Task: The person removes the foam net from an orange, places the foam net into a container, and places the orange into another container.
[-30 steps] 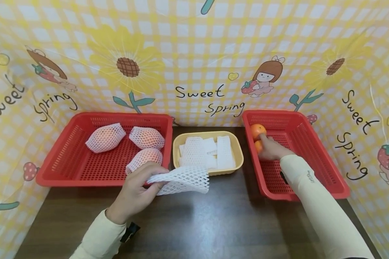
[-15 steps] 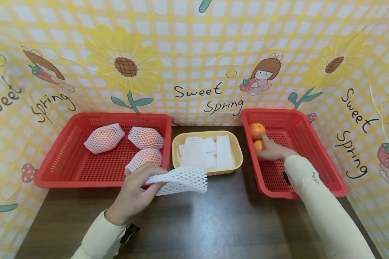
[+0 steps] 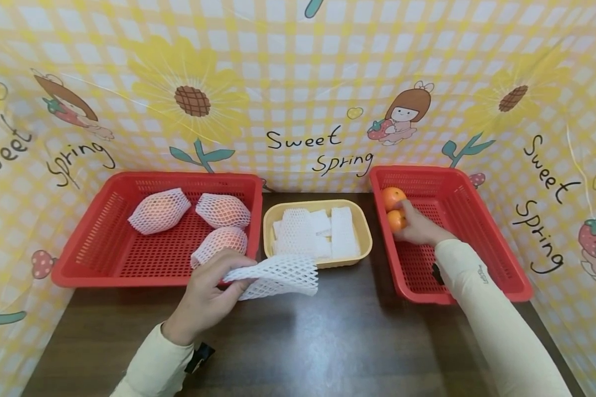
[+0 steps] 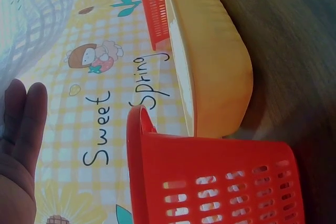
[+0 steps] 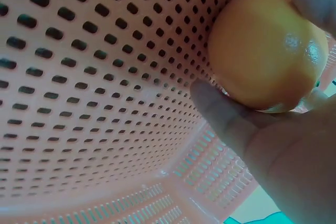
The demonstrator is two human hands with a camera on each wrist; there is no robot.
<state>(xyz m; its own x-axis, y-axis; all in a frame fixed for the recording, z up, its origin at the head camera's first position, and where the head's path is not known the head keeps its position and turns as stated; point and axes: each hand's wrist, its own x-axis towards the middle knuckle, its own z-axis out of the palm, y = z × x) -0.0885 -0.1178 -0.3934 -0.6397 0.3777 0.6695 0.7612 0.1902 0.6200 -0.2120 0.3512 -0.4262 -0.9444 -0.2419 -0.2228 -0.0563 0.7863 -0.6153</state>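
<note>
My left hand (image 3: 208,295) pinches one end of a white foam net sleeve (image 3: 283,277) at the front of the left red basket (image 3: 124,280). The sleeve's other end sticks out to the right, in front of the yellow basket. Down in the right red basket (image 3: 506,292), my right hand (image 3: 419,226) grips the nearer of two oranges (image 3: 395,221). In the right wrist view, fingers and thumb lie on either side of this orange (image 5: 265,51), close to the basket's perforated wall. The other orange (image 3: 393,197) sits just behind it.
Three fruits in foam nets, one being a wrapped fruit (image 3: 160,210), lie in the left basket. Several flat foam sleeves fill the yellow basket (image 3: 366,251) between the red ones. A patterned cloth (image 3: 298,71) stands behind and beside the dark table (image 3: 298,347).
My right hand has shifted slightly on the nearer orange, and more of that orange shows now. The left hand and its foam net sleeve stay nearly still.
</note>
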